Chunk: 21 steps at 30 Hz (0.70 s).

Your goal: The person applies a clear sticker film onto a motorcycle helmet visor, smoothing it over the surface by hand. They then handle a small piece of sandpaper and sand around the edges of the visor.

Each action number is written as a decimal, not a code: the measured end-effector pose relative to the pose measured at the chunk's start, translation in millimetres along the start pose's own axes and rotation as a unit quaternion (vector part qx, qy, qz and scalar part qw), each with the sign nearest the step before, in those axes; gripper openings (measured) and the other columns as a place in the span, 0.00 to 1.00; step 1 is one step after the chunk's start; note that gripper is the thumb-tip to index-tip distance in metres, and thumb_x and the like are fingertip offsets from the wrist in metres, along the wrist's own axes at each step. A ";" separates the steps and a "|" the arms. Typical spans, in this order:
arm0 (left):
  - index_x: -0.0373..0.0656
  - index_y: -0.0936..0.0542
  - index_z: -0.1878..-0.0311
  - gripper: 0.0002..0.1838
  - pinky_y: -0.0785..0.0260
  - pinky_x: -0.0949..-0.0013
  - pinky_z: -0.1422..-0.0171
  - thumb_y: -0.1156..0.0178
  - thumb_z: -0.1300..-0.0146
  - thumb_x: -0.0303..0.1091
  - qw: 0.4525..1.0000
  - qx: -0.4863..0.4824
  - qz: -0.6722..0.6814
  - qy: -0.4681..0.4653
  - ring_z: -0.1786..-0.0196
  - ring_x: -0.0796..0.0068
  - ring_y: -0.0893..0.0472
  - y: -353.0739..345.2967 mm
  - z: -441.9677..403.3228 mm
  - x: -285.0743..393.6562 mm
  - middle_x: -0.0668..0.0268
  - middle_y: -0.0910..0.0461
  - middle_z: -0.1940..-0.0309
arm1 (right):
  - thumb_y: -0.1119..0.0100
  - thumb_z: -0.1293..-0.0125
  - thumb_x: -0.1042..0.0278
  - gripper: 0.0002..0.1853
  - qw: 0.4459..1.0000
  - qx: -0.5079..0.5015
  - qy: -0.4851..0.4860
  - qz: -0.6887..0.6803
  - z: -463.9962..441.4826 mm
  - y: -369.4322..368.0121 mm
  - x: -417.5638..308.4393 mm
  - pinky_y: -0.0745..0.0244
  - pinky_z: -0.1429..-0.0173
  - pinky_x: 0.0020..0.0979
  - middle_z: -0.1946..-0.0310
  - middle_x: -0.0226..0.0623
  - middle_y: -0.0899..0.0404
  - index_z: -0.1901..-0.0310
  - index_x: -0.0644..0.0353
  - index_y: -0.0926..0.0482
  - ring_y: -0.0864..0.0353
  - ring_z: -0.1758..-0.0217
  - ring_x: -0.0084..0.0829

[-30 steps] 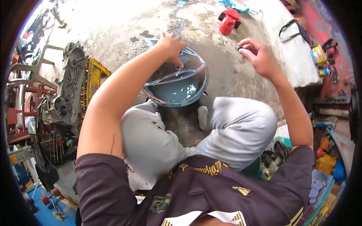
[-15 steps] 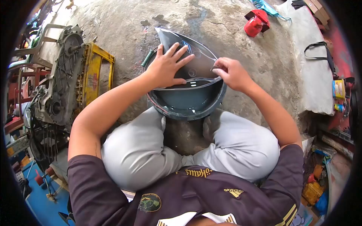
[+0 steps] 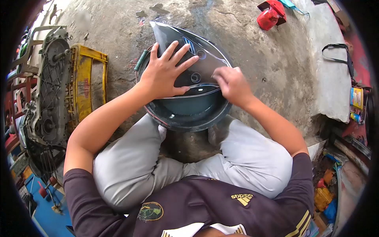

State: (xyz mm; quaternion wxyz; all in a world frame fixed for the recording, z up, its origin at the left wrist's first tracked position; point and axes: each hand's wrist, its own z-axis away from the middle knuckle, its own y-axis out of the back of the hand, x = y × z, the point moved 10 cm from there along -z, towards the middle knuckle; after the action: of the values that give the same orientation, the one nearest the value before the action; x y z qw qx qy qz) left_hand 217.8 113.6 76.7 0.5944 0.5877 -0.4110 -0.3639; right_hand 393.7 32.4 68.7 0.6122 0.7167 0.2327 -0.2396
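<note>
A dark, glossy curved body panel (image 3: 205,71) with a pale pointed tip and a blue-and-white decal lies across a black bucket (image 3: 188,125). Inside the bucket, water (image 3: 189,106) shows below the panel's near edge. My left hand (image 3: 165,75) rests on the panel's left part, fingers spread. At the panel's right end, my right hand (image 3: 233,86) is closed, its fingertips bent against the surface. Motion blurs it slightly, and whatever lies under those fingers is hidden. A green handle grip (image 3: 141,60) sits at the bucket's left side.
To the left stand a yellow crate (image 3: 85,83) and a grey metal engine casing (image 3: 51,91). A red part (image 3: 271,15) lies on the concrete floor (image 3: 272,59) at the upper right. Along the right runs a pale slab (image 3: 329,79) with a black strap (image 3: 335,46).
My right hand has shifted slightly down and left along the panel's right end. The left hand stays spread on the panel. The whole view has shifted a little.
</note>
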 end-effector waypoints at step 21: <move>0.47 0.30 0.21 0.53 0.55 0.27 0.16 0.30 0.44 0.69 0.999 0.026 0.046 0.001 0.13 0.51 0.42 2.3 5.0 -6.1 0.55 0.40 0.15 | 0.29 0.31 0.68 0.07 0.997 -0.033 -0.043 -0.060 -20.6 -7.7 -10.9 0.20 0.53 0.38 0.62 0.44 0.11 0.57 0.62 0.11 0.12 0.61 0.38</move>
State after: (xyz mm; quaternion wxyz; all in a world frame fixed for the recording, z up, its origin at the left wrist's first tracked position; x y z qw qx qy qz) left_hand 210.7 117.3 78.5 0.5949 0.5840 -0.4466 -0.3250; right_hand 381.5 53.4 72.4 0.6294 0.6697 0.2571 -0.2987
